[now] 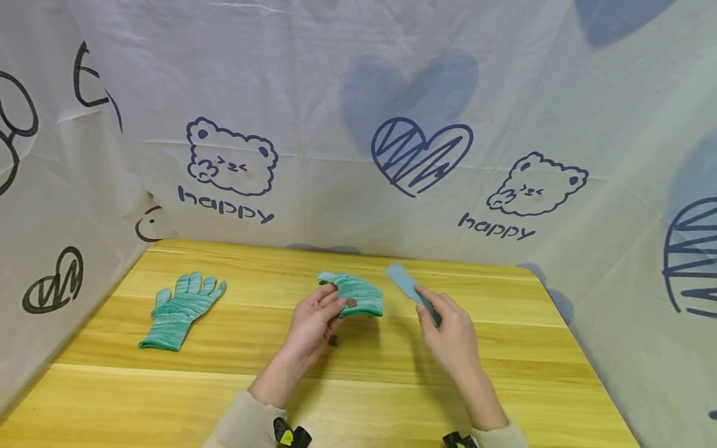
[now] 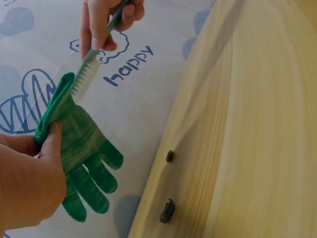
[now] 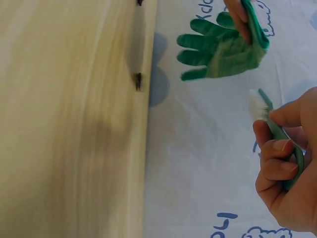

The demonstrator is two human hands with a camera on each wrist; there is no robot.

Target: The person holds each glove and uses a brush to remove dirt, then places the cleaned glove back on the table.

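Observation:
My left hand (image 1: 310,320) pinches a green knitted work glove (image 1: 363,294) by its cuff, holding it up over the table. A round brown spot (image 1: 351,303) shows on the glove near my thumb. In the left wrist view the glove's coated green fingers (image 2: 91,196) hang downward. My right hand (image 1: 452,330) grips a teal scrubbing brush (image 1: 402,280) by the handle, to the right of the glove. White bristles (image 3: 257,105) face the glove, with a gap between them in the right wrist view.
A matching green glove (image 1: 179,314) lies flat at the table's left. Small dark lumps (image 2: 167,211) sit on the wooden table (image 1: 224,386) beneath the held glove. White printed cloth (image 1: 313,112) hangs behind the table and along both sides.

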